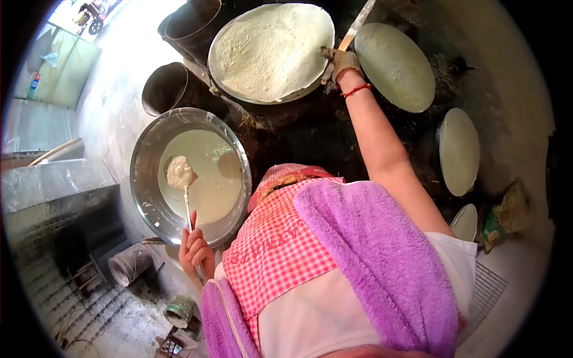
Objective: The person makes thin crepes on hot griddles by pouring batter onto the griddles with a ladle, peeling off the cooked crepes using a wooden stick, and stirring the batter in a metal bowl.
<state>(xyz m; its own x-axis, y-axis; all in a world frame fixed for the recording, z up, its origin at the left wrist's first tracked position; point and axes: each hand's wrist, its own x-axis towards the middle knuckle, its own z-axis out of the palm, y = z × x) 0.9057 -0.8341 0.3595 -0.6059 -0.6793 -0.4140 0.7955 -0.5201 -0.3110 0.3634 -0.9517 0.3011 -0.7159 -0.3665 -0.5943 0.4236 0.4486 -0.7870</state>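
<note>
My left hand (pixel 196 250) is closed around the handle of a ladle (pixel 187 206). The ladle's bowl holds thick pale batter (pixel 179 172) and sits over a large steel basin (pixel 141 173) of milky batter (pixel 203 200). My right hand (pixel 343 61), in a soiled work glove with a red cord at the wrist, is at the right rim of a round griddle. It grips a pale wooden stick (pixel 358 25) that slants up and right; its lower end is hidden by the glove. A sheet of pale batter (pixel 271 51) covers that griddle.
More round pale-topped griddles (pixel 395 67) (pixel 459 152) (pixel 464 223) curve down the right side. Dark buckets (pixel 165 89) stand above the basin. A grey bucket (pixel 130 264) lies at lower left. A sack (pixel 506 216) and a metal grate (pixel 486 292) are at right.
</note>
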